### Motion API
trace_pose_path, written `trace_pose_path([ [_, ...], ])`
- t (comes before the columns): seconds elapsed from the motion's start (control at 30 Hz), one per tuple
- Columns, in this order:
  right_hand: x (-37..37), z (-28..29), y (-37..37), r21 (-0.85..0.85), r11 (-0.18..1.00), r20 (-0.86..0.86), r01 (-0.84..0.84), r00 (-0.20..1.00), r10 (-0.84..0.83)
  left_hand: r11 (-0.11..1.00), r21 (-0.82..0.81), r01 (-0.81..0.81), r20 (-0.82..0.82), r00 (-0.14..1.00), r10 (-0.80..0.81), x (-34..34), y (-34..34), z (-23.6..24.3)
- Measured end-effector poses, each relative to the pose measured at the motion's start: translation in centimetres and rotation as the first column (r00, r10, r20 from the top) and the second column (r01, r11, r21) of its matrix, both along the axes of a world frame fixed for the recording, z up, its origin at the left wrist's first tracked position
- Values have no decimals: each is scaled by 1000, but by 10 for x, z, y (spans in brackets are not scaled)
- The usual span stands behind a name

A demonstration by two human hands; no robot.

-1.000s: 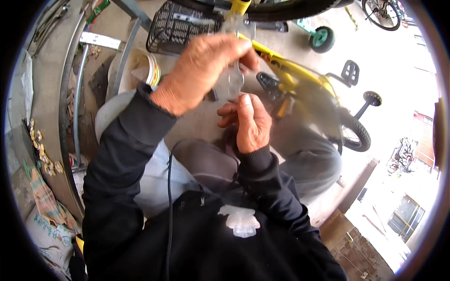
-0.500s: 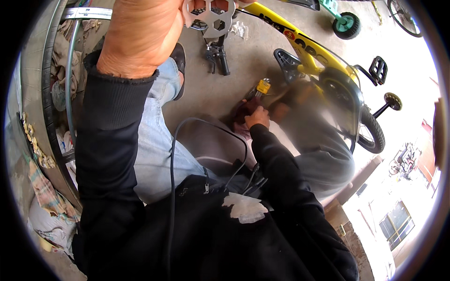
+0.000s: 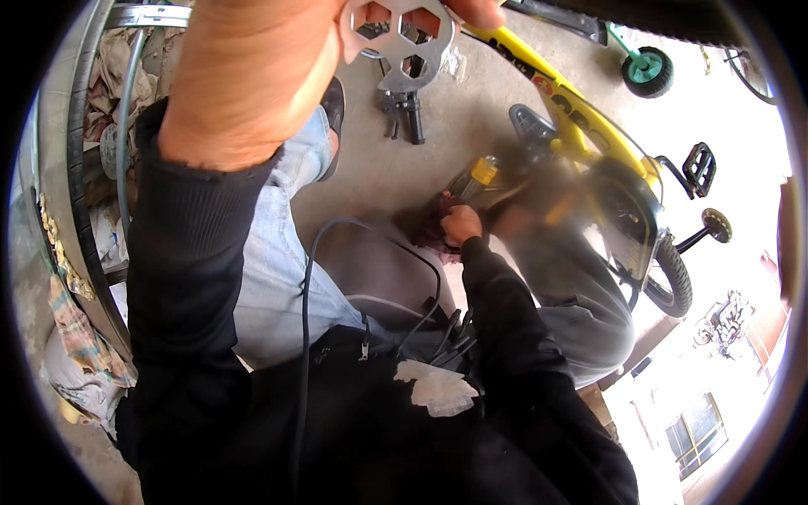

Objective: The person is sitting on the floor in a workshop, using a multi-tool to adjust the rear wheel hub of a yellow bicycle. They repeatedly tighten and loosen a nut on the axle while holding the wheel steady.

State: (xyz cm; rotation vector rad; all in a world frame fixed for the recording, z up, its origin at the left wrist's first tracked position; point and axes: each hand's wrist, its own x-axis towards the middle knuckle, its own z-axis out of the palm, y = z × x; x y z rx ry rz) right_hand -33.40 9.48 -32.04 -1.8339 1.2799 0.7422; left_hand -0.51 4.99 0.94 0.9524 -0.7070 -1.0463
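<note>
My left hand (image 3: 261, 71) is raised close to the top edge, closed around a flat silver bone wrench (image 3: 412, 71) with hexagonal holes. Its fingers show through the holes, and the upper part of the hand is cut off by the frame. Lower down, my right hand (image 3: 461, 224) is closed on a dark red cloth (image 3: 439, 231) above my lap. Just beyond it is a yellow-ended tool (image 3: 483, 170) with a metallic part; whether the hand also grips it I cannot tell.
A yellow bicycle frame (image 3: 589, 118) lies to the right, with a saddle (image 3: 532, 126), pedal (image 3: 699, 169) and wheel (image 3: 669, 278). A handlebar grip (image 3: 415, 122) lies on the floor ahead. A green training wheel (image 3: 648, 72) and a dark tyre (image 3: 665, 18) are at upper right. A black cable (image 3: 308, 337) loops before me.
The view has shifted, so most things sit lower and further right. The wrench has come further into view, still in my left hand. A dark tyre now shows along the top right.
</note>
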Motion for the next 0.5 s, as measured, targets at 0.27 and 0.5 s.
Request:
trace_pose_path([
  [0.27, 73, 83, -25, 27, 997, 399, 70, 914, -74, 982, 72, -175, 179, 971, 160, -1, 6, -2],
  [0.5, 94, 232, -57, -20, 1000, 635, 15, 773, 1, 920, -13, -391, 264, 886, 380, 14, 6, 3],
])
